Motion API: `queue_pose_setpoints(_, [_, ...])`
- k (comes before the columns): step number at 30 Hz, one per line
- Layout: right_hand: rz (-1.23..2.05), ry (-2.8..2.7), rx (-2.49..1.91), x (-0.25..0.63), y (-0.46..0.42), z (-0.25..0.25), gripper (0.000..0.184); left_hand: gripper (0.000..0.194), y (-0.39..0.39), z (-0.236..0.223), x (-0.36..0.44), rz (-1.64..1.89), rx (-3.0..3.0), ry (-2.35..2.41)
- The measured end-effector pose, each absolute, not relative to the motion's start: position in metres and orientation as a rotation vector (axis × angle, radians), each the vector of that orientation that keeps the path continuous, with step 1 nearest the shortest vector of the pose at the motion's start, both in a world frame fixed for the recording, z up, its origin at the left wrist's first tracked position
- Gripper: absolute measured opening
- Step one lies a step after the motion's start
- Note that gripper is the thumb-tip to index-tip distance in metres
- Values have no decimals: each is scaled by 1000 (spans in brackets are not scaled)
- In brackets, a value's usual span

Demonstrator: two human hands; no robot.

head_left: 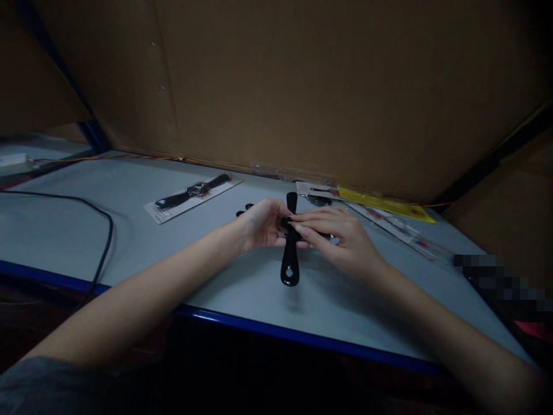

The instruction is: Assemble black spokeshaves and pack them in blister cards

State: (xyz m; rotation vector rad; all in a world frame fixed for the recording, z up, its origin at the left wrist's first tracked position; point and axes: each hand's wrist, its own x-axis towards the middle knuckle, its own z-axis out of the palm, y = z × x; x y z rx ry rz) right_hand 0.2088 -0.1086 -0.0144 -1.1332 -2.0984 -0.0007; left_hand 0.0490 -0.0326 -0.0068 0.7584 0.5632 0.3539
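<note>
A long black tool [291,262] with flared ends, a hole in its near end and a rounded middle is held up over the table, in front of me. My left hand [268,225] is wrapped round its middle from the left, fingers curled beneath it. From the right, my right hand [341,233] presses its fingertips and thumb onto that same middle part. The fingers hide much of the tool's centre, so its exact kind does not show. Dark rounded ends [244,210] of other things stick out behind my left wrist.
At the back left lies a similar black tool [177,197] on a white card under clear plastic. White cards [380,222] and a yellow strip [389,206] lie at the back right. A black cable [108,230] curves over the table's left side. A cardboard wall [276,86] stands behind.
</note>
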Motion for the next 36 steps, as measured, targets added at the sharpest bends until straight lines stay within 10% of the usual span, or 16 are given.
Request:
queue_pose_setpoints(14, [21,-1622,-1577,321,-44,-32,20,17,-37,-16,49,357,859,604])
queue_pose_setpoints(25, [-411,-1852,-1857,313,-26,-64,30,25,-37,-15,53,324,832,666])
queue_pose_setpoints(36, [-154,-1804,-1775,303,-23,-60,22,35,-38,-17,53,293,775,606])
